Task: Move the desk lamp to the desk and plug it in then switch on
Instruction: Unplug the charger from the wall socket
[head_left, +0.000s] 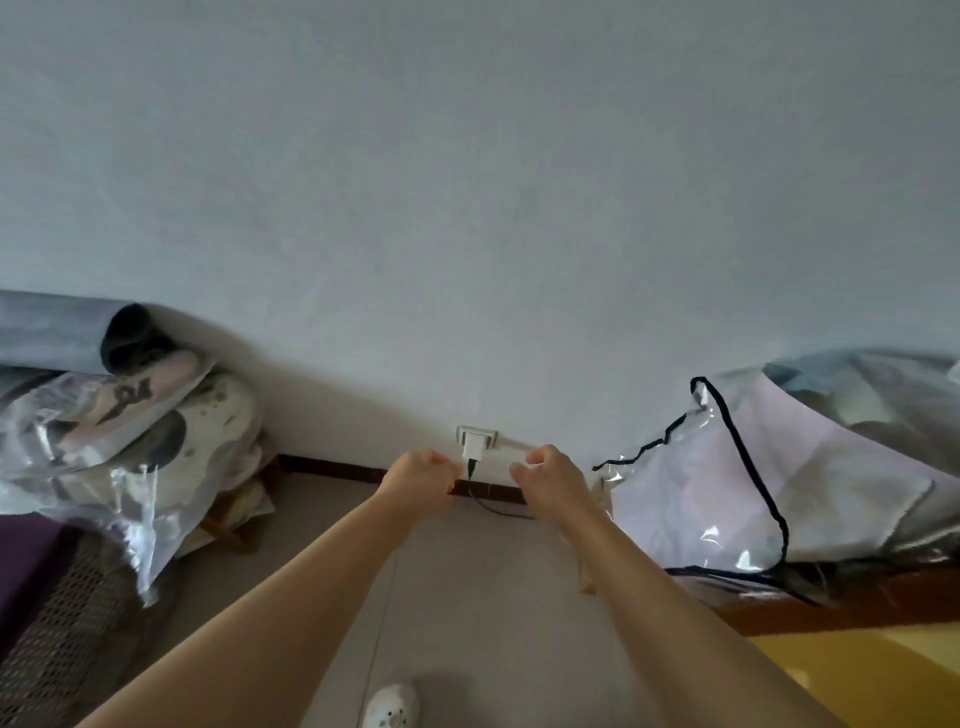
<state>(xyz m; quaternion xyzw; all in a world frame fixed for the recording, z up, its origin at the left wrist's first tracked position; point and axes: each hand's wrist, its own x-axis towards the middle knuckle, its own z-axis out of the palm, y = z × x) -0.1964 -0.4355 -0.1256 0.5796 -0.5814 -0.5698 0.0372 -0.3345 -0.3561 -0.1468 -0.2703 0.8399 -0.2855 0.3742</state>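
Observation:
A white plug adapter sits in a wall socket low on the pale wall. A thin black cable hangs from it and runs right along the dark skirting. My left hand is just left of the adapter, fingers curled, its fingertips near the cable's top end. My right hand is to the right of the socket, fingers curled and apart from the adapter. Whether either hand pinches the cable I cannot tell. The lamp itself and the desk are out of view.
Clear plastic bags of bedding pile on the left with a rolled grey mat on top. A large clear zip bag with black trim leans on the right. A white slipper shows on the grey floor. A woven basket stands at lower left.

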